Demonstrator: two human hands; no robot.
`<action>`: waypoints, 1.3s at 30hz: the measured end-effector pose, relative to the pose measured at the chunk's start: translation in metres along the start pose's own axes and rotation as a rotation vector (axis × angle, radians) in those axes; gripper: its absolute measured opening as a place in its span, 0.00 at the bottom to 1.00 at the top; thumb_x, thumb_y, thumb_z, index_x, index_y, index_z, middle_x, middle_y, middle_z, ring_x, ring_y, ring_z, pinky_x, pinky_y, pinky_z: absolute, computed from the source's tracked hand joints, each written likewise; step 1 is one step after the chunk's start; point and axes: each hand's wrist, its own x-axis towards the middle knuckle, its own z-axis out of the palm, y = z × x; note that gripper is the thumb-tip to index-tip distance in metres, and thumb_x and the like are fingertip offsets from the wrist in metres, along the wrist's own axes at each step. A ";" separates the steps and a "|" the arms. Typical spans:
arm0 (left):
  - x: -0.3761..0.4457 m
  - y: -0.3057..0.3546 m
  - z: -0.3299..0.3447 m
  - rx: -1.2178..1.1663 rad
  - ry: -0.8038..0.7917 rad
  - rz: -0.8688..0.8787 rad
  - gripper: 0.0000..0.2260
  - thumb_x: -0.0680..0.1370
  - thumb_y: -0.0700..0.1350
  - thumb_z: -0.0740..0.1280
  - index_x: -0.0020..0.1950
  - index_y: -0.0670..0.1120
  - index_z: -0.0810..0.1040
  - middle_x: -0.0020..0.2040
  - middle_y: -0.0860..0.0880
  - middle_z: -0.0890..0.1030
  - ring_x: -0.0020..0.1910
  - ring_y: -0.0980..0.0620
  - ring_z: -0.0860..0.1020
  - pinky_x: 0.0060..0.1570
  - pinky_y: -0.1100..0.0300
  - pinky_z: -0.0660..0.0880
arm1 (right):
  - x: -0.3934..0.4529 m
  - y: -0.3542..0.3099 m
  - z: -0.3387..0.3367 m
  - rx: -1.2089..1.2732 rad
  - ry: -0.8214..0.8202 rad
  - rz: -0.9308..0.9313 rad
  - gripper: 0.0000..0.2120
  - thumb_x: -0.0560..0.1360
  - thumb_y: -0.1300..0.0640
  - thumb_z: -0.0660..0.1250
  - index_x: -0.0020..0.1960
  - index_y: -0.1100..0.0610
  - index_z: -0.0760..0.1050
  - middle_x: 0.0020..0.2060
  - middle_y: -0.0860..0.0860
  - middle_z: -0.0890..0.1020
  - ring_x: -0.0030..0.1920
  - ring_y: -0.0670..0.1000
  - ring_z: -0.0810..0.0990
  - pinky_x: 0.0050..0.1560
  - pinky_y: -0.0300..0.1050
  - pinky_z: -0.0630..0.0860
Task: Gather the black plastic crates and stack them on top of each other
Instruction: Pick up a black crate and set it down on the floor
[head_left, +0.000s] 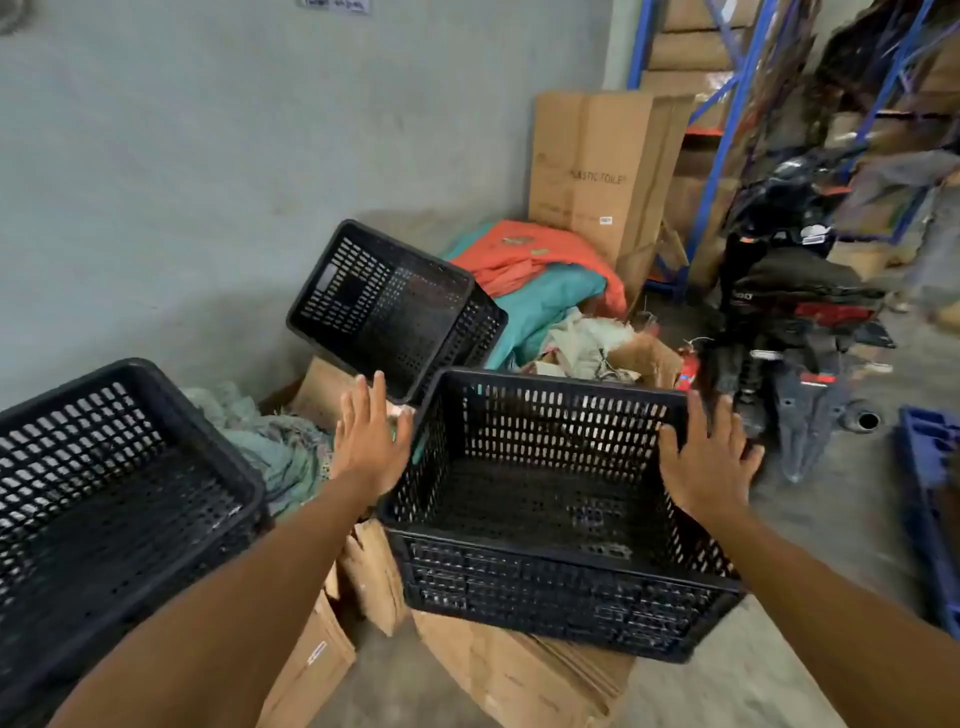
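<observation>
Both hands reach forward with fingers straight and spread, holding nothing. The left hand (370, 439) hangs just beside the left wall of the middle crate (545, 512), palm turned toward it; whether it touches the plastic is hard to say from this angle. The right hand (707, 465) lies over the crate's right rim, fingers fanned across the top edge. That crate sits upright on flattened cardboard boxes (524, 670). A second black crate (104, 499) stands at the near left (partly behind the left forearm). A third crate (395, 306) is tipped on its side farther back, its opening facing the camera, leaning against orange and teal cloth (535, 270). A parked motorbike (789, 322) stands at the right by blue shelving (722, 140).
</observation>
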 end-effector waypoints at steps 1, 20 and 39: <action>0.011 0.004 0.011 -0.028 -0.027 -0.042 0.31 0.83 0.58 0.51 0.82 0.50 0.41 0.83 0.46 0.42 0.81 0.42 0.41 0.77 0.43 0.47 | 0.013 0.008 0.005 0.036 -0.020 0.076 0.30 0.82 0.42 0.51 0.81 0.48 0.48 0.81 0.56 0.48 0.79 0.58 0.46 0.74 0.64 0.43; 0.092 -0.024 0.086 -0.243 -0.232 -0.567 0.26 0.82 0.57 0.53 0.57 0.34 0.75 0.49 0.29 0.81 0.31 0.38 0.79 0.49 0.43 0.80 | 0.090 0.064 0.044 0.682 -0.411 0.709 0.26 0.81 0.38 0.44 0.37 0.57 0.63 0.25 0.52 0.62 0.21 0.49 0.58 0.24 0.36 0.57; -0.220 -0.132 -0.078 -0.602 -0.001 -0.902 0.31 0.82 0.63 0.50 0.53 0.36 0.77 0.25 0.46 0.68 0.17 0.51 0.65 0.24 0.63 0.61 | -0.102 -0.045 -0.012 0.608 -0.675 0.308 0.26 0.81 0.36 0.46 0.33 0.53 0.59 0.19 0.49 0.59 0.17 0.48 0.55 0.22 0.34 0.55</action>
